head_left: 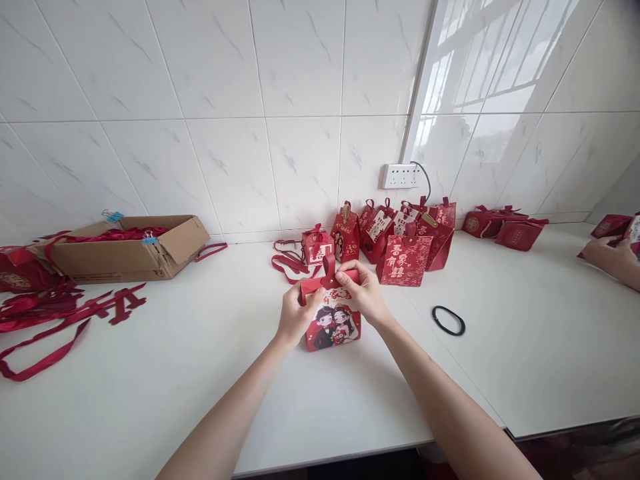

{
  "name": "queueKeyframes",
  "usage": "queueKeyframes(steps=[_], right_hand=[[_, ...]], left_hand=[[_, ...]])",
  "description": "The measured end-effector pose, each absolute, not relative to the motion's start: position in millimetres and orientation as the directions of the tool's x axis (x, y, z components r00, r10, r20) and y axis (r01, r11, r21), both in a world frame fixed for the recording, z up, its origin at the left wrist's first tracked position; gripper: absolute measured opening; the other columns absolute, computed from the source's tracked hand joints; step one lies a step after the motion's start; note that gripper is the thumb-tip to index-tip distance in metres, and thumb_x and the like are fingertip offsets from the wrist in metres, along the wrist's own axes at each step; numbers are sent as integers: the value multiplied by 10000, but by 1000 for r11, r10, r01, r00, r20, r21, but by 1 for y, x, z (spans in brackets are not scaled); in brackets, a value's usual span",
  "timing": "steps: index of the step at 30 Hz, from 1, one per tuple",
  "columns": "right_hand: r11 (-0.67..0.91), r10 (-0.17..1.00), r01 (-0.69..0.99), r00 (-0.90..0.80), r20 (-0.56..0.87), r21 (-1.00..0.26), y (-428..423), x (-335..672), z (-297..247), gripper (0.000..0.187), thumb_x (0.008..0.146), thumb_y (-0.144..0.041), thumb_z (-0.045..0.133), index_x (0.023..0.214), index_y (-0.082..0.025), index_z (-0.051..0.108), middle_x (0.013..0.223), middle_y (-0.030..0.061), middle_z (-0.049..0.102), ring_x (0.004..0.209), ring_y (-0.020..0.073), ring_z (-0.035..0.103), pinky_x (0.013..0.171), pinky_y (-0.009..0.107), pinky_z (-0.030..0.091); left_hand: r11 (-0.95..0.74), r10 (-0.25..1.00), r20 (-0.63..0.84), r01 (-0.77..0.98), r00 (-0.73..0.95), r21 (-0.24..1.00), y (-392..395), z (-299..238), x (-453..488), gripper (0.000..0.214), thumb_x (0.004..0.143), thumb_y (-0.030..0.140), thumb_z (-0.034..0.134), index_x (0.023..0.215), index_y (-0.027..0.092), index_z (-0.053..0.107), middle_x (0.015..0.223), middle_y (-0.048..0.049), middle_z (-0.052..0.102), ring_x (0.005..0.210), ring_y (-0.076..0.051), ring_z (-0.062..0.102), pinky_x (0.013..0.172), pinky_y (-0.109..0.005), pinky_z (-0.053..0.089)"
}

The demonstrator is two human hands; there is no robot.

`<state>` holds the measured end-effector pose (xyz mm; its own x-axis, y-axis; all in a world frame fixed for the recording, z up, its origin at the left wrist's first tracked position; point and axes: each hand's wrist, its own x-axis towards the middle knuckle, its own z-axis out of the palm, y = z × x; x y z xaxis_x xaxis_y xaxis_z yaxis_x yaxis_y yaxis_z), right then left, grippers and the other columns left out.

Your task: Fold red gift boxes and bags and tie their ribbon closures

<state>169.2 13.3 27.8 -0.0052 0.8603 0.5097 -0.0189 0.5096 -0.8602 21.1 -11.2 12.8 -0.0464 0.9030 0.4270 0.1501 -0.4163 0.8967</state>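
Your left hand (298,312) pinches the left end of the folded top of a red gift box (334,329), thumb laid on the front and fingers curled around behind. Your right hand (366,291) grips the right end of that same top between thumb and fingers, close to the base of the red strap loop (329,265), which stands up between your two hands. The box is upright in front of you on the white table (200,407), its front showing a cartoon couple, with lettering above them partly hidden by your fingers

Just behind your hands sits a small square red box with a ribbon bow (319,248), a loose length of red ribbon (293,267) beside it. To its right is a cluster of upright boxes with strap loops, the nearest a red box with pale characters (403,261). A black ring-shaped band (449,321) lies to the right of your hands

Farther left, a cardboard box (120,264) holds red ribbons, and more red ribbons (65,308) spread over the table before it. At the far right, another person's hand (611,260) touches a red and white item. A white power strip (401,176) is on the tiled wall (300,73)
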Motion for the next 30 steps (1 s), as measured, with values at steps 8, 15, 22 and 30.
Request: queueKeyframes(steps=[8,15,22,30], right_hand=[[460,863,41,214,458,-887,26,184,27,297,687,-470,660,722,-183,593,725,9,621,709,160,556,702,289,447],[456,857,22,261,445,-890,31,191,25,304,688,-479,650,727,-187,575,731,4,619,708,162,564,695,292,456],[532,699,333,345,626,-778,29,179,17,509,733,-463,609,1110,-165,441,1107,124,518,1055,241,504,935,420,408],[465,880,361,-91,466,-809,17,152,-2,773,696,-492,627,1285,-139,269,1398,202,237,1364,300,188,1080,461,274]], left_hand=[[-314,916,282,73,285,947,3,-3,16,519,693,392,693,1145,178,555,1094,-94,663,991,-246,629,847,-364,522],[-256,873,199,73,445,964,8,-11,9,619,654,329,733,1212,187,505,1186,-108,623,1080,-276,596,925,-428,485],[-312,950,287,312,125,897,8,-16,15,471,670,404,703,1061,186,555,1064,-83,663,983,-250,626,855,-372,494],[-326,885,450,534,-116,780,3,-14,21,488,673,395,675,1080,168,534,1022,-117,620,972,-291,597,764,-378,495]])
